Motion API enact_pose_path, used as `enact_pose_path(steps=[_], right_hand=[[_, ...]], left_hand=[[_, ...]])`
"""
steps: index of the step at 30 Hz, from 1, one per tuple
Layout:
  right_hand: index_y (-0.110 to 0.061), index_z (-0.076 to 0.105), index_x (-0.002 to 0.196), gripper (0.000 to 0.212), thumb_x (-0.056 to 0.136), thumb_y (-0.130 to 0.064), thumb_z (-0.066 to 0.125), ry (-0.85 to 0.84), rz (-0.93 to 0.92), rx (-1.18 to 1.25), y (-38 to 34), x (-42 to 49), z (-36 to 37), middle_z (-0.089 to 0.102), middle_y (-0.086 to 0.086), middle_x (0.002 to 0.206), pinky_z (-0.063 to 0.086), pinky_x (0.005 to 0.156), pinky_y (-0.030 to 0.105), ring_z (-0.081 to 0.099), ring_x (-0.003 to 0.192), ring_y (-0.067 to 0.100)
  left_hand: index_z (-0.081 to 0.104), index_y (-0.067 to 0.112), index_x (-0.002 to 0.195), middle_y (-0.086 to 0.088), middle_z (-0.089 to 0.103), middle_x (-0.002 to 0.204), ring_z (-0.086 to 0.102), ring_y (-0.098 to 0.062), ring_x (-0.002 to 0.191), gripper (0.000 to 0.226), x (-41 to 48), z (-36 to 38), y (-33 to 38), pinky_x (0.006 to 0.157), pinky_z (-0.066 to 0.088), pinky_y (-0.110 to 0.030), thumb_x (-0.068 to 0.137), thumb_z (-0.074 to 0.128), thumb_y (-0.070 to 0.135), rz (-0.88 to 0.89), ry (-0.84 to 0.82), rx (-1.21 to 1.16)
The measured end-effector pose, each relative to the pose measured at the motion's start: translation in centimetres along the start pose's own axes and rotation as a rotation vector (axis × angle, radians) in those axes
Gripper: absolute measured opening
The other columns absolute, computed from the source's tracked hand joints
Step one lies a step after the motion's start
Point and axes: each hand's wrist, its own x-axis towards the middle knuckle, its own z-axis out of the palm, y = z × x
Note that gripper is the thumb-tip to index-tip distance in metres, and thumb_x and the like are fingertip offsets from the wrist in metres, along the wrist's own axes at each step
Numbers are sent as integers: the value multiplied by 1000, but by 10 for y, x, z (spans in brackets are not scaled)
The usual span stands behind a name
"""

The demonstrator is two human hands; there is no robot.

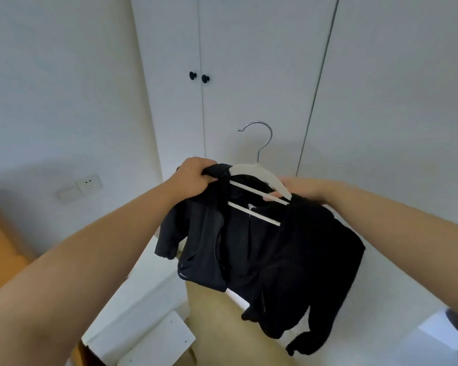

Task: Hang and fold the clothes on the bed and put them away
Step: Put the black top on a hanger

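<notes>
Two hands hold a black jacket [288, 254] up in the air in front of a white wardrobe [249, 62]. The jacket is partly on a white hanger [251, 170]. The hanger's silver hook [262, 138] points up at the wardrobe doors.

The left hand [193, 175] is closed tight on a bunch of black cloth at the left end of the hanger. The right hand [299, 188] holds the right end of the hanger, and its fingers [271, 198] curl under the white arm. The right side of the jacket hangs lower than the hanger's right end, and one sleeve dangles down.

The wardrobe doors are shut. They have two black knobs [192, 75] close together. A wall socket [89, 184] sits on the wall to the left.
</notes>
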Motion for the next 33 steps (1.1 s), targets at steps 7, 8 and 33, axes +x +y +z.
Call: enact_pose_path(steps=[7, 8, 33], right_hand=[[-18, 52, 67, 20, 85, -14, 61, 869, -60, -446, -23, 0, -28, 55, 3, 74, 32, 56, 26, 54, 77, 25], [-20, 50, 68, 19, 82, -13, 61, 875, -56, -536, -26, 0, -35, 57, 4, 77, 32, 56, 26, 56, 79, 26], [-12, 61, 117, 76, 87, -73, 27, 418, 489, 205, 45, -152, -28, 65, 3, 114, 45, 101, 39, 62, 107, 21]], left_hand=[[65, 25, 78, 13, 61, 71, 55, 0, 71, 25, 18, 3, 5, 65, 38, -13, 86, 60, 1, 143, -177, -5], [66, 25, 80, 13, 61, 73, 55, 1, 72, 25, 18, 4, 6, 66, 39, -13, 86, 61, 1, 151, -184, -20], [67, 18, 113, -1, 68, 109, 57, -19, 100, 28, 33, 80, 79, 83, 35, -24, 88, 59, 8, 327, -130, -88]])
